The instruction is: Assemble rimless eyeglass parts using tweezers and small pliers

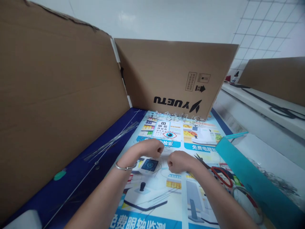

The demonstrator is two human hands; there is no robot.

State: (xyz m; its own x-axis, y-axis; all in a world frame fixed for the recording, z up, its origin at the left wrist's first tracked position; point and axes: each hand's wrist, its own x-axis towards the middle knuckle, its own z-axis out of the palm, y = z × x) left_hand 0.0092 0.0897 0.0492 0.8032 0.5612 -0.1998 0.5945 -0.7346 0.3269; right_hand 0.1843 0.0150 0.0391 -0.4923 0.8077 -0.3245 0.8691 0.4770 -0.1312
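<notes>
- Thin strands [164,194] are seen on the printed sheet [169,213], nearer the body than both hands.
- The left hand [152,148] and right hand [177,161] are curled closed, apart; whether anything fine is pinched cannot be told.
- Fine strands are best handled with the wrists kept low and steady.
- Scissors [206,165] lie beside the right wrist; their points are best kept clear.
- Farther right, a teal box [257,181] is seen.

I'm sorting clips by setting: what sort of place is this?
Probably a small handicraft or assembly workspace: scissors and a teal-sided container of small wiry pieces lie within reach, with cardboard panels standing around.
</notes>
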